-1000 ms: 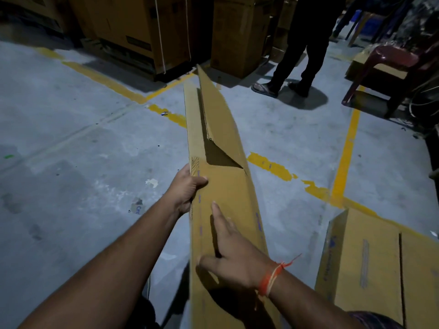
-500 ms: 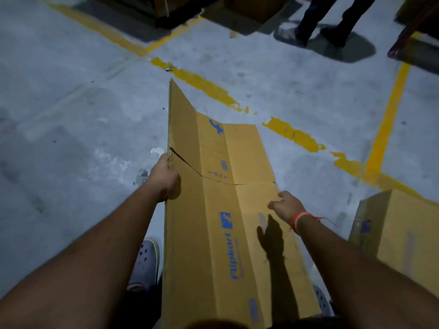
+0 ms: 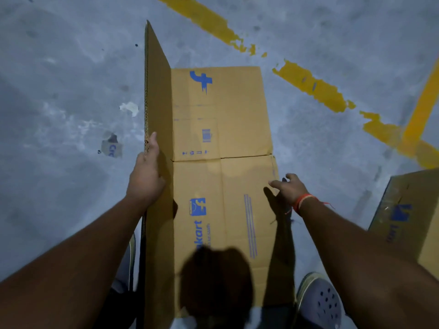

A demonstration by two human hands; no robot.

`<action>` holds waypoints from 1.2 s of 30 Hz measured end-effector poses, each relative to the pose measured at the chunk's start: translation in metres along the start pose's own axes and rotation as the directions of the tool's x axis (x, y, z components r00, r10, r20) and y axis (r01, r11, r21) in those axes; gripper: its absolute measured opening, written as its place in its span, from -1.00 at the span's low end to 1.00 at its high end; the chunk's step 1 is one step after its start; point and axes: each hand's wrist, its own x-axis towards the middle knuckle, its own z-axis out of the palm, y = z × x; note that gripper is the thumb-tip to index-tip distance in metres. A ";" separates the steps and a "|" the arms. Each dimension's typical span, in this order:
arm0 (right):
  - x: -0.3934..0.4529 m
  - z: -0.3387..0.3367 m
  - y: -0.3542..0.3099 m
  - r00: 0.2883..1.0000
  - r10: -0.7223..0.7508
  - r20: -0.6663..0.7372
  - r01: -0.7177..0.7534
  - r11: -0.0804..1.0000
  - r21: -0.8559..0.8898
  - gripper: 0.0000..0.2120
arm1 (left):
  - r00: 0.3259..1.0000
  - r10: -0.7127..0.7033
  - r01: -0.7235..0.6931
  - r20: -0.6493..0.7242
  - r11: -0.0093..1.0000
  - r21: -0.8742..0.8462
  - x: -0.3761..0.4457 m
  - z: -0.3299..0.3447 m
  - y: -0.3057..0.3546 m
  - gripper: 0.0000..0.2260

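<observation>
Cardboard box (image 3: 221, 129) lies flattened on floor (image 3: 59, 79), left panel upright. Left hand (image 3: 145, 176) grips that panel's edge; right hand (image 3: 288, 188), fingers relaxed, at right edge. Second box (image 3: 408, 217) well apart, right.

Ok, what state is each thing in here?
cardboard box: flattened, left panel folded upright.
left hand: grips the upright panel's edge.
right hand: fingers loose at the box's right edge, gripping nothing.
second box: on the floor, partly out of view.
yellow line: paint chipped.
</observation>
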 end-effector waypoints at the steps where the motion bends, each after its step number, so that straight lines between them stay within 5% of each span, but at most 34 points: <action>1: 0.006 0.002 0.001 1.000 0.000 0.008 0.000 1.000 0.012 -0.21 | 1.000 -0.004 0.004 0.002 1.000 0.001 0.001 0.002 -0.001 0.01; 17: 0.042 0.005 -0.017 0.989 -0.095 0.117 0.055 0.949 0.309 -0.40 | 1.000 -0.001 0.000 -0.028 1.000 -0.020 0.005 0.006 -0.005 -0.04; 21: 0.012 0.013 -0.027 0.952 -0.289 0.105 0.280 0.955 0.096 -0.61 | 0.999 -0.012 0.011 -0.037 0.999 -0.044 0.003 0.003 -0.006 -0.05; 29: -0.043 0.027 -0.062 0.785 -0.616 0.067 0.596 0.720 -0.356 -0.01 | 0.999 -0.048 0.048 0.002 0.982 -0.182 0.003 -0.010 -0.010 -0.10; 36: -0.102 -0.004 -0.172 0.735 -0.659 0.161 0.610 0.539 -0.581 -0.27 | 0.988 -0.126 0.148 0.091 0.940 -0.308 0.008 -0.120 0.021 -0.18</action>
